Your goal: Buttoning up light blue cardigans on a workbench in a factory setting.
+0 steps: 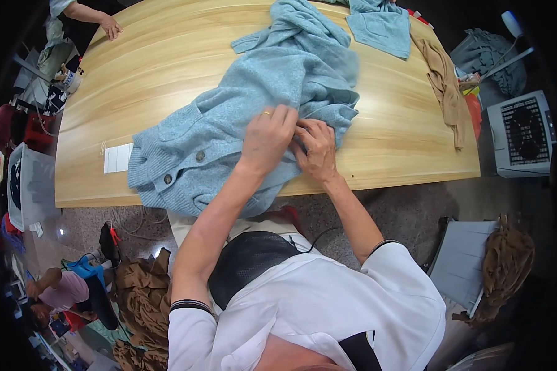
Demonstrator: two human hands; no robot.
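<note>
A light blue knitted cardigan [254, 80] lies spread across the wooden table, its ribbed hem at the left and its far part bunched up. Dark round buttons [200, 156] run along its front band. My left hand [268, 137], with a ring on one finger, is closed in a pinch on the knit near the table's front edge. Close beside it on the right, my right hand [316, 148] has its fingers curled on the same part of the cardigan. The fingertips of both hands nearly meet, and what lies between them is partly hidden.
A ruled white paper [117, 159] lies by the hem on the table [408, 148]. Another blue knit piece [380, 28] and a brown garment [444, 93] lie to the right. Another person's hand [111, 28] rests at the far left. Brown garments [142, 290] are piled at lower left.
</note>
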